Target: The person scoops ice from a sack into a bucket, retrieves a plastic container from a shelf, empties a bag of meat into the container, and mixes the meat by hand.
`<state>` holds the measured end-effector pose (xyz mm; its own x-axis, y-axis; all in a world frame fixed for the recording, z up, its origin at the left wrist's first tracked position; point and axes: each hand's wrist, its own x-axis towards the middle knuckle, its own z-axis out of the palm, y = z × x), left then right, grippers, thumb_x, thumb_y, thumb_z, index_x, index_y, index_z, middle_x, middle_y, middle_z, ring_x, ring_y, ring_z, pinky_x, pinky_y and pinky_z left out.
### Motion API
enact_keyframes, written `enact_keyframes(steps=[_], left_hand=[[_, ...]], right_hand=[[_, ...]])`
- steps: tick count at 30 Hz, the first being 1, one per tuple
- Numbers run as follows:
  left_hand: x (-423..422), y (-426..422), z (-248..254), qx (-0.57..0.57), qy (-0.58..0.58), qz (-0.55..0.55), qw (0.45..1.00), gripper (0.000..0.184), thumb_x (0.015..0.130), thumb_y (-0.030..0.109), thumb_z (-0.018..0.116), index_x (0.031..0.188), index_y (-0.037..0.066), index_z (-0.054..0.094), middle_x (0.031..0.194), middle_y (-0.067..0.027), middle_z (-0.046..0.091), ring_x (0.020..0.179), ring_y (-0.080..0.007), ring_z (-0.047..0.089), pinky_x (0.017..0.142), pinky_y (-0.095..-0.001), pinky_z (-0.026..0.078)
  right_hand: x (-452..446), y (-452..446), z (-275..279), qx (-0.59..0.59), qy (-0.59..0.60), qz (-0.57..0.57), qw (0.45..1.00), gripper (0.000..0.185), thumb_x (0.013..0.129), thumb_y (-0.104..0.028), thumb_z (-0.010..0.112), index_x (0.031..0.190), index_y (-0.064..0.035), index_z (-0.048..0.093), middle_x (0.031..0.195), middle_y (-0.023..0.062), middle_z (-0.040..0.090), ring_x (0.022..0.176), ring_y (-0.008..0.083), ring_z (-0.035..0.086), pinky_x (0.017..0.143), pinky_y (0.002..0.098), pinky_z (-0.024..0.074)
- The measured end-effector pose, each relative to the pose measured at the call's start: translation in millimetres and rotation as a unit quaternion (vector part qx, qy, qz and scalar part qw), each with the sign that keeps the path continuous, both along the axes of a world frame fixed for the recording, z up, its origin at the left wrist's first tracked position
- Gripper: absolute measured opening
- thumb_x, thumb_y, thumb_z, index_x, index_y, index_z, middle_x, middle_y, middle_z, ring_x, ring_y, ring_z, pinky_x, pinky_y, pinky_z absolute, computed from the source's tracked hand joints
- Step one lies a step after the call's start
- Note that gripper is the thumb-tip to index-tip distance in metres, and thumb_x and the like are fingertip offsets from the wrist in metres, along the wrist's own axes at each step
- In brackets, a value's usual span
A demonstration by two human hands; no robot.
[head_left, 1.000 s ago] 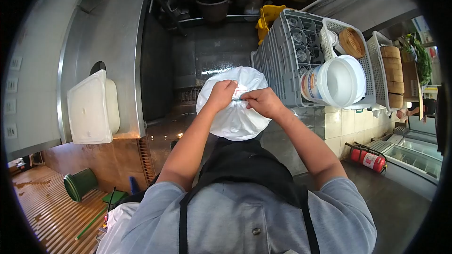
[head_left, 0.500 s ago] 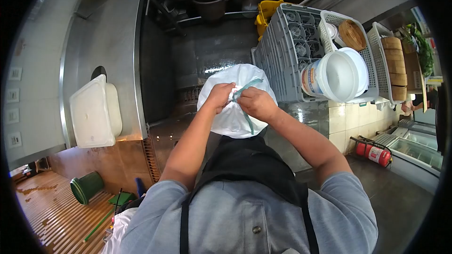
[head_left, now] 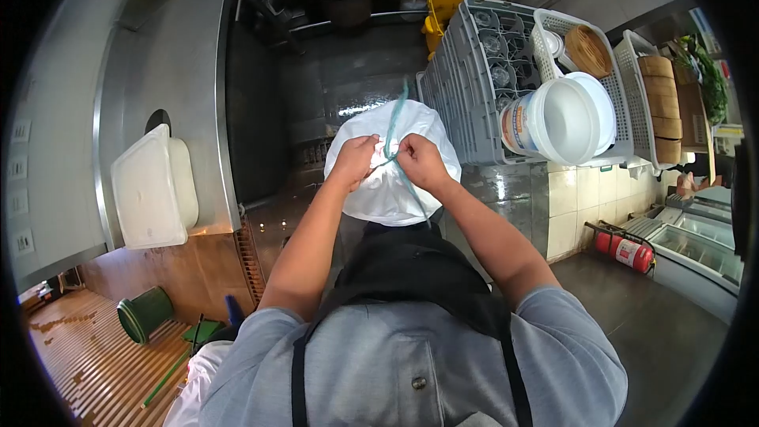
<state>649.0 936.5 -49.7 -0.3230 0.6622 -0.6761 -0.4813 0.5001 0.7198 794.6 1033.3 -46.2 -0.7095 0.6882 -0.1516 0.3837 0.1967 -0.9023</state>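
Note:
A full, rounded white plastic bag (head_left: 379, 199) is in front of my apron, its top gathered between my hands. My left hand (head_left: 356, 160) is closed at the left of the gathered neck and grips the bag. On the other side, my right hand (head_left: 421, 162) pinches a green tie string (head_left: 395, 117) at the neck. One end of the string stands up past the far side of the bag, and another trails down toward the apron. The fingertips of both hands partly hide the crossing of the string.
To the right stand stacked grey glass racks (head_left: 466, 87) holding glasses, with a white bucket (head_left: 565, 122) and baskets. A lidded white container (head_left: 146, 190) rests on the steel counter (head_left: 186, 47) at left. A fire extinguisher (head_left: 624, 250) and a green bin (head_left: 146, 315) are on the floor.
The string's far end has swung from pointing right to standing upright. My right hand has shifted slightly left and up, while my left hand stays at the bag's neck.

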Motion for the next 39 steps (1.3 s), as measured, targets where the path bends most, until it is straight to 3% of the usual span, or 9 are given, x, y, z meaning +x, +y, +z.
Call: enact_keyframes(steps=[4, 9, 14, 19, 25, 29, 32, 36, 39], left_hand=[[-8, -6, -12, 0.006, -0.023, 0.030, 0.999, 0.025, 0.096, 0.025, 0.051, 0.088, 0.004, 0.063, 0.067, -0.0015, 0.056, 0.047, -0.0085, 0.045, 0.040, -0.0250, 0.034], [-6, -2, -11, 0.021, -0.071, 0.031, 0.997, 0.024, 0.096, 0.023, 0.051, 0.091, 0.004, 0.064, 0.071, -0.0012, 0.058, 0.057, -0.0089, 0.051, 0.047, -0.0252, 0.039], [16, 4, 9, 0.005, 0.036, 0.007, 0.999, 0.026, 0.096, 0.025, 0.050, 0.091, 0.004, 0.064, 0.074, -0.0017, 0.061, 0.062, -0.0107, 0.054, 0.055, -0.0249, 0.043], [18, -14, 35, 0.162, 0.322, -0.075, 0.930, 0.020, 0.092, 0.020, 0.058, 0.093, 0.001, 0.065, 0.078, -0.0042, 0.061, 0.069, -0.0140, 0.057, 0.064, -0.0273, 0.045], [14, -14, 61, 0.170, 0.585, -0.134, 0.782, 0.028, 0.081, 0.020, 0.069, 0.098, 0.002, 0.058, 0.103, -0.0143, 0.059, 0.082, -0.0303, 0.060, 0.071, -0.0364, 0.049], [36, -57, 28, 0.224, 0.484, 0.050, 0.845, 0.063, 0.070, 0.019, 0.075, 0.119, -0.003, 0.043, 0.119, -0.0210, 0.052, 0.098, -0.0358, 0.057, 0.080, -0.0426, 0.047], [33, -54, 43, 0.116, 0.611, 0.002, 0.783, 0.069, 0.069, 0.019, 0.074, 0.125, -0.005, 0.042, 0.120, -0.0228, 0.052, 0.108, -0.0379, 0.053, 0.092, -0.0440, 0.042], [27, -29, 9, 0.141, 0.510, -0.087, 0.844, 0.053, 0.070, 0.015, 0.069, 0.118, 0.000, 0.054, 0.121, -0.0223, 0.053, 0.116, -0.0404, 0.047, 0.097, -0.0459, 0.038], [37, -20, 0, 0.188, 0.598, -0.041, 0.778, 0.036, 0.074, 0.020, 0.068, 0.105, 0.003, 0.062, 0.101, -0.0159, 0.058, 0.097, -0.0350, 0.055, 0.083, -0.0463, 0.040]], right_hand=[[-1, 5, 23, 0.259, 0.183, 0.134, 0.939, 0.013, 0.067, -0.005, 0.064, 0.080, -0.0034, 0.062, 0.081, 0.0117, 0.058, 0.074, 0.0308, 0.058, 0.068, 0.0397, 0.0477], [2, 16, 17, 0.334, 0.088, 0.220, 0.912, 0.009, 0.073, -0.005, 0.066, 0.079, -0.0024, 0.060, 0.086, 0.0138, 0.060, 0.079, 0.0331, 0.060, 0.069, 0.0404, 0.0482], [-16, 4, -25, 0.128, -0.017, -0.140, 0.982, 0.016, 0.083, -0.010, 0.054, 0.077, 0.0047, 0.059, 0.081, 0.0257, 0.059, 0.078, 0.0414, 0.058, 0.073, 0.0461, 0.0471], [-28, 22, -9, -0.385, 0.115, -0.124, 0.907, 0.016, 0.088, -0.016, 0.055, 0.084, -0.0019, 0.062, 0.079, 0.0027, 0.058, 0.069, 0.0111, 0.049, 0.064, 0.0272, 0.0405], [-51, 19, 95, -0.116, 0.114, 0.142, 0.976, 0.013, 0.092, -0.014, 0.049, 0.098, -0.0053, 0.056, 0.087, 0.0060, 0.059, 0.083, 0.0129, 0.056, 0.073, 0.0292, 0.0466], [-44, 45, 184, -0.245, 0.185, -0.002, 0.952, 0.032, 0.098, -0.030, 0.046, 0.077, -0.0058, 0.052, 0.070, 0.0051, 0.057, 0.061, 0.0150, 0.055, 0.059, 0.0282, 0.0439], [-49, 73, 185, -0.377, 0.216, 0.046, 0.900, 0.047, 0.098, -0.043, 0.046, 0.065, -0.0122, 0.035, 0.054, -0.0031, 0.028, 0.046, 0.0090, 0.024, 0.043, 0.0265, 0.0244], [-62, 28, 213, -0.423, 0.164, 0.095, 0.886, 0.045, 0.095, -0.043, 0.053, 0.064, -0.0140, 0.036, 0.054, -0.0043, 0.030, 0.045, 0.0073, 0.025, 0.042, 0.0252, 0.0206], [-73, -1, 230, -0.440, 0.174, 0.094, 0.876, 0.045, 0.095, -0.042, 0.055, 0.065, -0.0136, 0.036, 0.054, -0.0047, 0.031, 0.045, 0.0070, 0.026, 0.042, 0.0248, 0.0197]])
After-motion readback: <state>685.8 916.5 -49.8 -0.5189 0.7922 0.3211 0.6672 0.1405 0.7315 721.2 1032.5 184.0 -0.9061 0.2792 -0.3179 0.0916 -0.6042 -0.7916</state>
